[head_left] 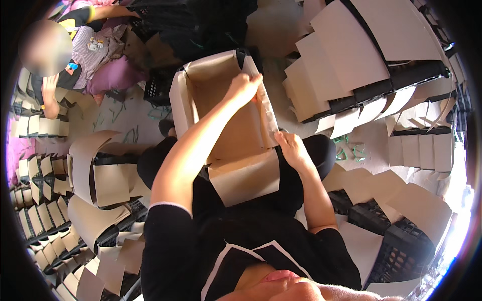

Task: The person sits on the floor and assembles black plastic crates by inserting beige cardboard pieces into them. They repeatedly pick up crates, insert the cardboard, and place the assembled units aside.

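A crate lined with brown paper [221,133] rests on my lap, with paper folded over its rims. One paper flap [246,178] hangs over the near end toward me. My left hand [244,89] reaches across the crate, its fingers closed on the paper lining at the far part of the right rim. At the near end of that same rim, my right hand [291,148] grips the lining's edge between thumb and fingers. The paper along this rim looks wrinkled between my two hands. A bit of black shows at the crate's far right corner.
Stacked black crates with paper sheets [346,65] stand at the far right, others [406,246] at the near right. Rows of paper-lined crates [45,215] fill the left. Another person [100,55] sits at the far left. Green strap scraps [351,150] lie on the floor.
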### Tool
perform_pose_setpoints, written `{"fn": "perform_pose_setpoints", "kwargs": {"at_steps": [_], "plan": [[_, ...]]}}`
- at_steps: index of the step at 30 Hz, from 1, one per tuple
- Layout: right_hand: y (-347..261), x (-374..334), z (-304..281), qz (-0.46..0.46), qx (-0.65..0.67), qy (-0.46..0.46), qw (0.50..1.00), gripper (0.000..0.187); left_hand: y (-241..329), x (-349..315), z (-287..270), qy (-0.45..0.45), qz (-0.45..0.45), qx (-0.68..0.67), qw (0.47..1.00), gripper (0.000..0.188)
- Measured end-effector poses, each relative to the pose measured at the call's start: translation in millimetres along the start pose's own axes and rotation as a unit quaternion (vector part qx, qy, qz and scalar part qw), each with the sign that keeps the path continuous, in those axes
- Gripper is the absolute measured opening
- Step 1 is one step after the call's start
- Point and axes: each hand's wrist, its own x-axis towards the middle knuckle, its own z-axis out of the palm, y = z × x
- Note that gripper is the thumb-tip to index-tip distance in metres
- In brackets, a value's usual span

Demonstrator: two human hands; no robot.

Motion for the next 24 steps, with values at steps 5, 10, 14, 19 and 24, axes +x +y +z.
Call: {"fn": "perform_pose_setpoints", "kwargs": {"at_steps": [5, 10, 14, 19, 24], "plan": [[14.6, 2.7, 5.9, -0.063, -0.001, 0.05, 0.997, 0.044, 1.2, -88.7, 35.3, -0.188, 0.009, -0.15, 0.971, 0.039], [11.7, 5.7, 5.6, -0.079, 0.021, 0.007, 0.997, 0.042, 11.1, -124.3, 36.8, -0.162, 0.032, 0.0, 0.986, 0.037], [16.0, 9.5, 2.3, -0.091, -0.016, 0.001, 0.996, 0.042, 11.5, -125.2, 38.4, -0.146, 0.016, 0.062, 0.987, 0.029], [18.0, 14.5, 2.4, -0.024, 0.016, -0.008, 1.0, 0.047, 11.2, -116.3, 45.3, -0.151, 0.029, 0.068, 0.986, 0.025], [5.7, -3.0, -9.5, -0.046, 0.104, -0.032, 0.993, 0.05, 17.2, -134.5, 37.8, -0.076, 0.1, 0.163, 0.979, 0.025]]}}
